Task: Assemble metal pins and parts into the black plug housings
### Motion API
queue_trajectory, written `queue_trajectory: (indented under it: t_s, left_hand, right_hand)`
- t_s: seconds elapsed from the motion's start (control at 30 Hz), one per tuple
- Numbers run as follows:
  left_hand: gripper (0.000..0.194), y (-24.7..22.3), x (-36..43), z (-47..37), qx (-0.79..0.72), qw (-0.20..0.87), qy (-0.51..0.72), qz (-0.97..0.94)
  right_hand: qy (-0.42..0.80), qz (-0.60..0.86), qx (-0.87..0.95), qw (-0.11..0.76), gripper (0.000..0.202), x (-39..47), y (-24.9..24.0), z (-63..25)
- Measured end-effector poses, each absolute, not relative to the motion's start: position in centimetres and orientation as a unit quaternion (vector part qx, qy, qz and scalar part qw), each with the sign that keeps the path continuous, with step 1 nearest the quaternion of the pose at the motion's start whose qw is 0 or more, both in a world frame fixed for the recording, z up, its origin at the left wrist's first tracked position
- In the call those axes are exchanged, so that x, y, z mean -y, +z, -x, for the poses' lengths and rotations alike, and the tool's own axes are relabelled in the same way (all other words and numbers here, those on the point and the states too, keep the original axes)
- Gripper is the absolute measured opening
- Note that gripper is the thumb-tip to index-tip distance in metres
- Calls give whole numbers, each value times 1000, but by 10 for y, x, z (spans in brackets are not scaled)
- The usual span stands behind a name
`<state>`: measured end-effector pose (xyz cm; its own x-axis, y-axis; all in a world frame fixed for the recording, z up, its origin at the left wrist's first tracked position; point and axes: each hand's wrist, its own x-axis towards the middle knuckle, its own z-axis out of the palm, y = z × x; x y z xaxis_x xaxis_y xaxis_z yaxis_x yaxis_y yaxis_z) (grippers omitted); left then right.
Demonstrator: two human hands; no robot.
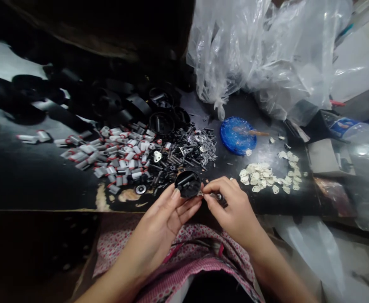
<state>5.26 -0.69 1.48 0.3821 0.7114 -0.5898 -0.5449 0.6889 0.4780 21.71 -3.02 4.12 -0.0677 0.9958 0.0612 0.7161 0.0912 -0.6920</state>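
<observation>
My left hand [163,219] holds a round black plastic housing [187,183] by its lower edge, just above the table's near edge. My right hand [231,208] pinches a small metal part [216,196] and presses it against the housing's right side. Behind the hands lie a heap of white and red capped pieces [115,153], a pile of small metal springs and pins [187,151] and a scatter of cream flat plates [266,176].
A blue round lid [237,135] with a small stick sits right of the metal pile. More black housings [162,122] are stacked at the back. Crumpled clear plastic bags [266,54] fill the upper right. The dark table [29,176] ends at a worn front edge.
</observation>
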Motion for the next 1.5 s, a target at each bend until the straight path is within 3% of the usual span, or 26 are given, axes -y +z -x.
queue_trajectory:
  t_s: [0.13, 0.43, 0.77, 1.0, 1.5]
  left_hand:
    - [19, 18, 4, -48, -410, 815, 400, -91]
    - [24, 7, 11, -50, -401, 815, 383, -171]
    - [22, 4, 17, -50, -371, 826, 360, -225]
    - [22, 3, 17, -51, -354, 833, 368, -212]
    - [13, 1, 21, -60, -361, 820, 409, -175]
  right_hand:
    - [252, 617, 695, 269, 1, 25, 40, -211]
    - [143, 555, 767, 290, 6, 27, 40, -211]
    - [126, 561, 767, 285, 6, 29, 38, -210]
    - [111, 548, 754, 344, 11, 32, 40, -212]
    - [121, 557, 771, 285, 10, 36, 40, -207]
